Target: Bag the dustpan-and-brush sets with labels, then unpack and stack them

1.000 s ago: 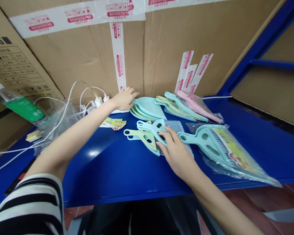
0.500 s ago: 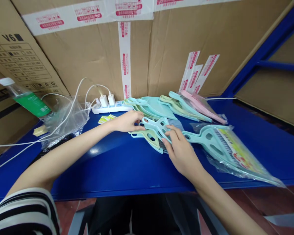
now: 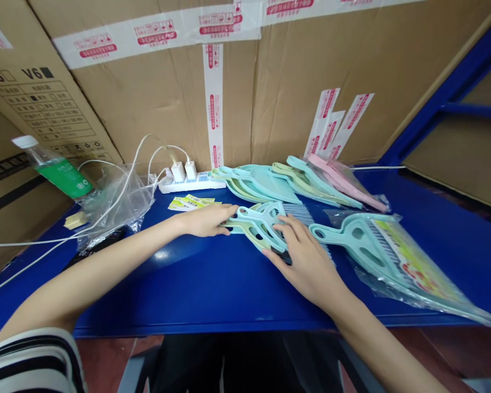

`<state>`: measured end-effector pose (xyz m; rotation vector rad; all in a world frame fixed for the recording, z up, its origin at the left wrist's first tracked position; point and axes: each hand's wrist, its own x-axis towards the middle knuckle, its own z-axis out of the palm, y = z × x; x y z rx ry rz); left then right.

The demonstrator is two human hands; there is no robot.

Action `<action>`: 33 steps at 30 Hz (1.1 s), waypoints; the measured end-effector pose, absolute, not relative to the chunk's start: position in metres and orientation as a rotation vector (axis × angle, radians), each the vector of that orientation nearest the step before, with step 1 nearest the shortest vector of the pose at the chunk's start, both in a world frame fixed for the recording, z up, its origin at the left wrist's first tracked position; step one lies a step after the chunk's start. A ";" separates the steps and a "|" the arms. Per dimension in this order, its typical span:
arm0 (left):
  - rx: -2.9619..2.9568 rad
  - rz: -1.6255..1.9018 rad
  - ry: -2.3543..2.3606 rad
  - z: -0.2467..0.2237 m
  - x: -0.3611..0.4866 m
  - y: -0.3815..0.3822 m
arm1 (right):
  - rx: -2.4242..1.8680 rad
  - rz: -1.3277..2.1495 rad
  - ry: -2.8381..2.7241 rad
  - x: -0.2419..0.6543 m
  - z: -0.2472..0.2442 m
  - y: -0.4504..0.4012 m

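Note:
A small stack of mint and pale green hand brushes (image 3: 251, 226) with grey bristles lies on the blue table in front of me. My left hand (image 3: 208, 219) closes at the ends of their handles, fingers above and thumb below. Across the brush heads my right hand (image 3: 309, 262) is curled, thumb on the near side and fingers on the far side, covering part of the bristles. Just right of it lies a mint dustpan-and-brush set (image 3: 364, 245) in a clear bag with a colourful card. Behind the stack rest several mint and green dustpans (image 3: 265, 183).
A pink dustpan (image 3: 343, 180) lies at the back right. Yellow-green labels (image 3: 192, 202) lie before a white power strip (image 3: 204, 183) with chargers. Left are a green-labelled bottle (image 3: 63, 176), crumpled plastic bags (image 3: 110, 199), cables and a dark phone (image 3: 96, 248). Cardboard boxes (image 3: 155, 103) wall the back.
The top mint brush has come down onto the stack, lying closer over the others. My left hand has moved lower along the handle ends; my right hand lies farther over the brush heads.

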<state>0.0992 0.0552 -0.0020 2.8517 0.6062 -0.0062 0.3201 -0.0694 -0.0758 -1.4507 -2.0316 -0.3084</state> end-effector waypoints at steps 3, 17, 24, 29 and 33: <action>2.861 0.014 0.586 -0.009 0.108 0.052 | -1.466 -0.328 -1.995 0.321 -0.077 -0.069; 3.081 0.292 0.769 0.035 0.134 0.107 | -1.467 -0.340 -1.937 0.321 -0.075 -0.069; 3.138 0.170 0.847 0.023 0.142 0.152 | -1.424 -0.220 -1.941 0.321 -0.069 -0.072; 3.143 0.134 0.896 0.029 0.125 0.163 | -1.416 -0.173 -1.930 0.323 -0.068 -0.071; 3.133 0.062 0.911 0.031 0.126 0.159 | -1.326 -0.211 -1.945 0.318 -0.061 -0.071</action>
